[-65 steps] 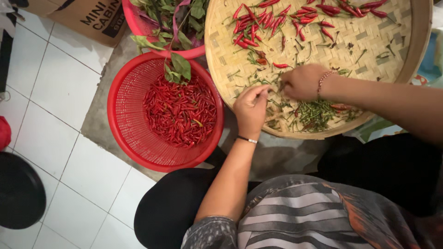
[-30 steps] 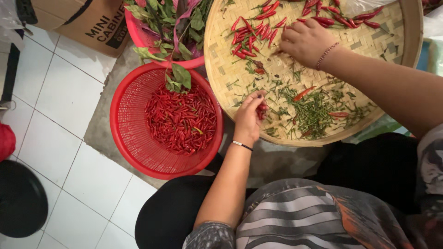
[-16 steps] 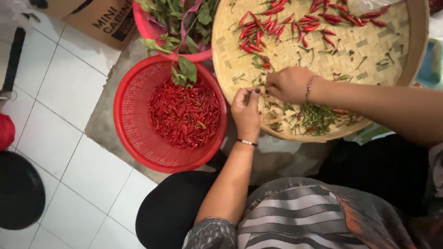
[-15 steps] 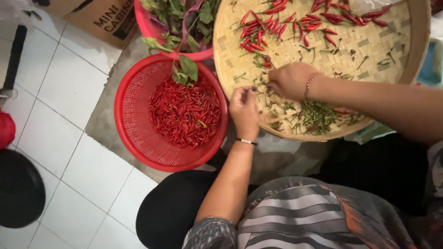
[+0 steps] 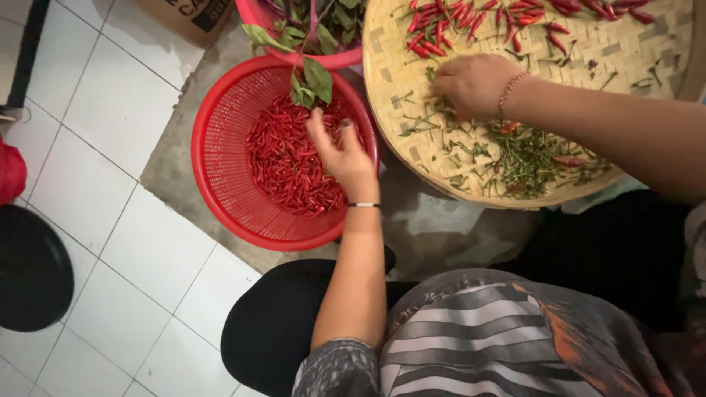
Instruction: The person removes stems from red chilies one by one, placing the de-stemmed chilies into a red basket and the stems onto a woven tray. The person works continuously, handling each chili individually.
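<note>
Destemming chillies, it seems: left hand (image 5: 346, 151) spread over the red basket (image 5: 220, 147); right hand (image 5: 471, 84) closed, contents unclear, on the woven tray (image 5: 382, 95); next pick needs 1 stemmed chilli.

- Red mesh basket (image 5: 220, 154), holding red chillies (image 5: 287, 165).
- Tan woven tray (image 5: 390, 88), strewn with green stems (image 5: 529, 154).
- Pink tub (image 5: 257, 15) of green leaves (image 5: 312, 77).
- White tiled floor (image 5: 118, 110).
- Grey, black-striped shirt (image 5: 478, 345).
- Black round lid (image 5: 29, 268).
</note>
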